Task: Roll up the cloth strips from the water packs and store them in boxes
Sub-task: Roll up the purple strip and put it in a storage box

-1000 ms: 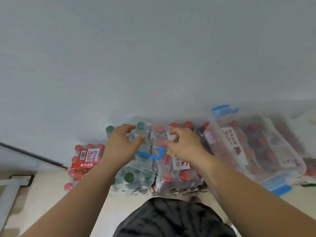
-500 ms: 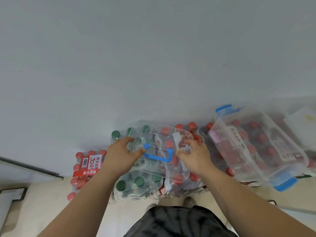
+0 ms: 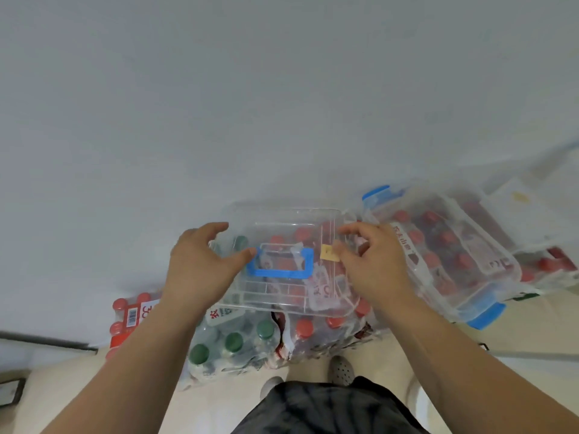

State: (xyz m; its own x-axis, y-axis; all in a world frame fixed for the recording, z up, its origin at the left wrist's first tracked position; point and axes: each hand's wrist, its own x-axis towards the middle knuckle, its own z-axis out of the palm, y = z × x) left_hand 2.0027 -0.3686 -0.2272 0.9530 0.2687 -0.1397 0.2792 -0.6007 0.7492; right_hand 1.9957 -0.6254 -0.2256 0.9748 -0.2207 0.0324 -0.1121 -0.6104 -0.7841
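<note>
I hold a clear plastic lid (image 3: 291, 223) with a blue handle (image 3: 279, 272) flat above the water packs. My left hand (image 3: 200, 264) grips its left edge, thumb resting beside the handle. My right hand (image 3: 374, 264) grips its right edge next to a small yellow sticker (image 3: 327, 253). Under the lid lie a shrink-wrapped pack of green-capped bottles (image 3: 233, 341) and a pack of red-capped bottles (image 3: 316, 328). To the right, a clear box (image 3: 451, 245) with blue latches rests tilted on more red-capped packs. I see no cloth strip.
Another red-capped pack (image 3: 128, 314) stands at the left against the white wall (image 3: 282, 104). My dark shorts (image 3: 326, 408) and shoes (image 3: 340, 369) are close to the packs on the beige floor. A white sheet (image 3: 520, 195) lies at the far right.
Both hands have raised the clear lid up and toward me off the packs, and it now fills more of the view. The clear box at the right has not moved.
</note>
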